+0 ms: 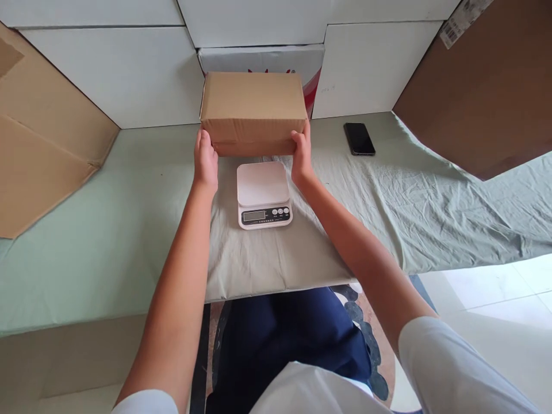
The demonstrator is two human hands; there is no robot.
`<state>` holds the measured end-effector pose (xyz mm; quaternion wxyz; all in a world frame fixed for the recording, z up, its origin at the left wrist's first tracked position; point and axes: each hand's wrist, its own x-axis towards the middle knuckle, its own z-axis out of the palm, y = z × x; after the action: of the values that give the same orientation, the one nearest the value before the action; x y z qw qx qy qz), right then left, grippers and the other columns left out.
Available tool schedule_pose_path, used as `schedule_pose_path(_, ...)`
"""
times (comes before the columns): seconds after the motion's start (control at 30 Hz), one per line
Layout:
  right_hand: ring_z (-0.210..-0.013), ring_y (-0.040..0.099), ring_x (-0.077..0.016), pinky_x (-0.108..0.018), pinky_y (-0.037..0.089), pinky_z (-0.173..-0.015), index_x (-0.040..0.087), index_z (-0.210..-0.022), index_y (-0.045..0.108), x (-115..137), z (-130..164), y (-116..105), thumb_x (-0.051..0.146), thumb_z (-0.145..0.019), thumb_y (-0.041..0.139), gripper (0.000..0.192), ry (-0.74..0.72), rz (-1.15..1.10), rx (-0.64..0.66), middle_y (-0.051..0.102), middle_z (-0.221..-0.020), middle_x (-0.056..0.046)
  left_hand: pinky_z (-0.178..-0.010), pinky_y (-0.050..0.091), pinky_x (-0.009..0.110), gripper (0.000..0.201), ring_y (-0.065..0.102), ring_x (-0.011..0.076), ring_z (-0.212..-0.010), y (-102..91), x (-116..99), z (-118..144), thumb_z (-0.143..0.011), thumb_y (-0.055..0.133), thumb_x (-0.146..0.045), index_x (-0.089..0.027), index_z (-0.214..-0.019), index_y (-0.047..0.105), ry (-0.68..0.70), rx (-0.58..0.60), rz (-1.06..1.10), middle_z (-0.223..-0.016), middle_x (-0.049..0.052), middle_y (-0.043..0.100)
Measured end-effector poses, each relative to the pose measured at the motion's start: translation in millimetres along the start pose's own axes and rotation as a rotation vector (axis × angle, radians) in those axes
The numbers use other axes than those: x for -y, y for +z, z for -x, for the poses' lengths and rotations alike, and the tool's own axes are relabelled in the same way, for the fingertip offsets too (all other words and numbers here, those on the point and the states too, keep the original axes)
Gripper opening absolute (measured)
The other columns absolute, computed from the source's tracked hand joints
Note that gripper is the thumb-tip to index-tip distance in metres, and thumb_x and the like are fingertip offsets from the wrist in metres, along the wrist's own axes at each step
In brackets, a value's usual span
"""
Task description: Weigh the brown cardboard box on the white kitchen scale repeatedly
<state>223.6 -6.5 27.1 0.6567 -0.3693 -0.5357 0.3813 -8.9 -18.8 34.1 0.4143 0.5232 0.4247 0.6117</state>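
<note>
A closed brown cardboard box (254, 98) is gripped between my two hands at the back of the cloth-covered table. My left hand (206, 158) grips its lower left corner, thumb at the front face. At the lower right corner my right hand (302, 150) has its thumb against the front and its other fingers along the side, partly hidden. Just in front of the box lies a white digital kitchen scale (264, 195) with nothing on its plate. Its small display (254, 216) looks blank. Whether the box touches the cloth is hard to tell.
A black phone (359, 139) lies on the green cloth (142, 230) to the right. Large cardboard panels stand at the left (47, 138) and right (483, 98). White panels (116, 75) and a printed white box (267, 59) form the back. The table's front edge is near my lap.
</note>
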Motion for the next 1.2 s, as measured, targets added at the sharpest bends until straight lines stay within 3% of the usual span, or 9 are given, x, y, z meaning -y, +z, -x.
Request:
schedule_pose_path(0.17, -0.16, 0.034, -0.0241, -0.052, 0.028, -0.137, 0.037, -0.149, 0.044, -32, -11, 1, 0.066, -0.086, 0.047, 0.069, 0.038, 0.01, -0.019, 0.046, -0.162, 0.002, -0.138, 0.006, 0.039, 0.053, 0.009, 0.0107, -0.168, 1.9, 30, -18, -0.114, 0.002, -0.041, -0.021, -0.156, 0.029, -0.192, -0.096, 0.056, -0.177, -0.006, 0.033)
schedule_pose_path(0.37, -0.157, 0.036, -0.0238, -0.052, 0.026, -0.138, 0.037, -0.142, 0.05, -43, -17, -12, 0.059, -0.083, 0.05, 0.063, 0.061, 0.036, -0.026, 0.054, -0.154, 0.001, -0.139, 0.017, 0.039, 0.082, 0.021, 0.0198, -0.168, 1.0, 57, -11, -0.087, 0.042, -0.089, -0.031, -0.144, 0.053, -0.109, -0.077, 0.054, -0.176, 0.003, 0.037)
schedule_pose_path(0.57, -0.154, 0.04, -0.0235, -0.053, 0.027, -0.137, 0.04, -0.145, 0.048, -47, -16, -15, 0.065, -0.086, 0.049, 0.065, 0.076, 0.066, 0.015, 0.055, -0.156, 0.003, -0.137, 0.023, 0.044, 0.092, 0.03, 0.0246, -0.166, 9.4, 63, -9, -0.075, 0.051, -0.094, -0.031, -0.142, 0.057, -0.074, -0.093, 0.079, -0.171, 0.007, 0.045)
schedule_pose_path(0.67, -0.153, 0.043, -0.0232, -0.052, 0.03, -0.136, 0.039, -0.147, 0.048, -48, -18, -14, 0.063, -0.086, 0.05, 0.065, 0.078, 0.058, 0.022, 0.054, -0.159, 0.003, -0.137, 0.023, 0.042, 0.088, 0.029, 0.0232, -0.166, 6.1, 54, -9, -0.087, 0.039, -0.089, -0.028, -0.15, 0.05, -0.096, -0.056, 0.068, -0.173, 0.006, 0.041)
schedule_pose_path(0.77, -0.163, 0.033, -0.021, -0.05, 0.029, -0.137, 0.036, -0.153, 0.042, -44, -30, -23, 0.062, -0.087, 0.05, 0.071, 0.086, 0.012, -0.135, 0.04, -0.17, 0.002, -0.14, 0.01, 0.039, 0.078, 0.01, 0.0165, -0.17, -17.5, 37, -11, -0.106, 0.011, -0.068, -0.02, -0.166, 0.019, -0.149, -0.12, 0.023, -0.183, 0.002, 0.017)
schedule_pose_path(0.9, -0.166, 0.027, -0.0193, -0.057, 0.022, -0.138, 0.037, -0.164, 0.017, -29, -57, -63, 0.061, -0.099, 0.031, 0.071, 0.094, -0.06, -0.399, 0.018, -0.178, 0.004, -0.141, 0.005, 0.04, 0.083, 0.0, 0.0164, -0.17, -67.0, 14, -9, -0.101, -0.018, -0.063, -0.019, -0.168, 0.002, -0.143, -0.236, 0.015, -0.184, -0.005, 0.008)
schedule_pose_path(1.0, -0.164, 0.034, -0.0219, -0.056, 0.025, -0.137, 0.047, -0.159, 0.026, -23, -70, -99, 0.073, -0.1, 0.031, 0.065, 0.036, -0.09, -0.403, 0.033, -0.171, 0.004, -0.141, 0.002, 0.04, 0.08, -0.002, 0.0141, -0.169, -88.3, 7, -5, -0.1, -0.022, -0.059, -0.023, -0.167, 0.0, -0.158, -0.261, 0.029, -0.183, -0.009, 0.008)
schedule_pose_path(1.1, -0.166, 0.032, -0.0251, -0.059, 0.03, -0.133, 0.042, -0.158, 0.028, -27, -72, -117, 0.075, -0.096, 0.025, 0.07, 0.037, -0.006, -0.401, 0.038, -0.168, -0.002, -0.14, 0.002, 0.039, 0.086, -0.002, 0.0136, -0.169, -85.3, 7, -3, -0.095, -0.031, -0.059, -0.022, -0.167, 0.0, -0.156, -0.257, 0.037, -0.183, -0.009, 0.007)
schedule_pose_path(1.2, -0.165, 0.037, -0.0271, -0.06, 0.031, -0.131, 0.036, -0.161, 0.023, -36, -67, -107, 0.07, -0.092, 0.024, 0.077, 0.079, -0.036, -0.464, 0.035, -0.168, -0.005, -0.141, 0.005, 0.039, 0.092, -0.001, 0.0148, -0.17, -65.7, 12, -4, -0.093, -0.032, -0.061, -0.019, -0.167, 0.004, -0.158, -0.241, 0.043, -0.184, -0.004, 0.006)
